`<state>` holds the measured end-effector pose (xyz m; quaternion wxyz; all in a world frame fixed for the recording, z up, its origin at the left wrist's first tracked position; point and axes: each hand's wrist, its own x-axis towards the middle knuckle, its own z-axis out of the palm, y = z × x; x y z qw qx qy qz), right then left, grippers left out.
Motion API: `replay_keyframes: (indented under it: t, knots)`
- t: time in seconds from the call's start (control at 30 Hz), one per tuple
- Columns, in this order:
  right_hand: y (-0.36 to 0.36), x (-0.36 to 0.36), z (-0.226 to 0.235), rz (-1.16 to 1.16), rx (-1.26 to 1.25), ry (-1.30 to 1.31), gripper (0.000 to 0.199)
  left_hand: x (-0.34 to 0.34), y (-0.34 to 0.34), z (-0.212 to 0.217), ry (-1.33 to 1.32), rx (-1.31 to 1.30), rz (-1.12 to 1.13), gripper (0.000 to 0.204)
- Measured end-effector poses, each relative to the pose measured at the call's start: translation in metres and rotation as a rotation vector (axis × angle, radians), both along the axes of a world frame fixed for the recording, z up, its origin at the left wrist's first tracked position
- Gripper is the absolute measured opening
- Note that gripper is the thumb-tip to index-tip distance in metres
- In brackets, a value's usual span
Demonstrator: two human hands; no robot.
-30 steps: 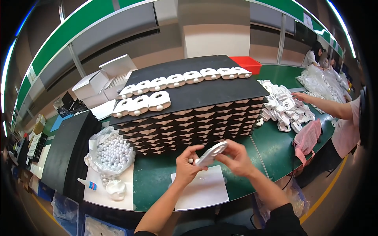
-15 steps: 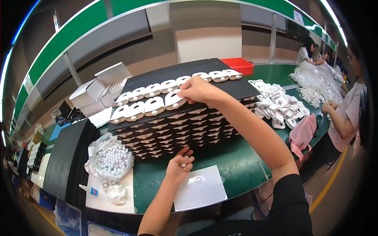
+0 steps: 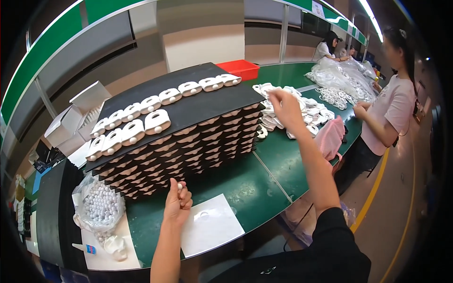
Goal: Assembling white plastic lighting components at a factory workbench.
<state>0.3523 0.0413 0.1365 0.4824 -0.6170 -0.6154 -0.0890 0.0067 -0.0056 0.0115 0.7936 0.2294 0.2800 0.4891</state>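
In my left hand (image 3: 177,203), a small white ball (image 3: 180,187) is pinched between thumb and fingers, in front of the stack and over the table. My right hand (image 3: 286,109) is raised at the near left side of a heap of loose white plastic parts (image 3: 309,113); its fingers are loosely bent and apart, with nothing visible in them. To its left stands a tall stack of black boards with white parts between the layers. On the top board (image 3: 198,106) lie two rows of white parts (image 3: 156,121), each with a round hole and a white ball at its front.
A bag of white balls (image 3: 101,203), a glue bottle (image 3: 85,248) and a white sheet (image 3: 212,225) lie on the green table. Black boards (image 3: 55,212), open white boxes (image 3: 71,120), a red bin (image 3: 238,69) and a pink cloth (image 3: 331,137) surround the work. A co-worker (image 3: 384,104) stands at right.
My right hand has let go of the white part in the front row and moved right to the heap. My left hand has turned upward, with the ball still held. The view has swung right.
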Motion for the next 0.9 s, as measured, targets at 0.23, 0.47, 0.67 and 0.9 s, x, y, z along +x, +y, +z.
replay_keyframes:
  t: [0.23, 0.47, 0.67, 0.9]
  knots:
    - [-0.016, 0.014, -0.130, 0.192, -0.181, -0.445, 0.046, 0.002, -0.001, 0.000, 0.025, 0.031, -0.020, 0.029]
    - [-0.059, 0.011, -0.125, 0.065, -0.348, -0.515, 0.042, 0.005, -0.003, 0.003, 0.032, 0.037, -0.047, 0.022]
    - [-0.094, -0.003, -0.091, 0.259, -0.731, -0.201, 0.022, 0.003, -0.002, -0.002, 0.137, 0.124, -0.065, 0.013]
    - [-0.100, 0.011, -0.087, 0.470, -0.676, -0.583, 0.040, 0.004, -0.004, 0.003, 0.113, 0.110, -0.095, 0.018]
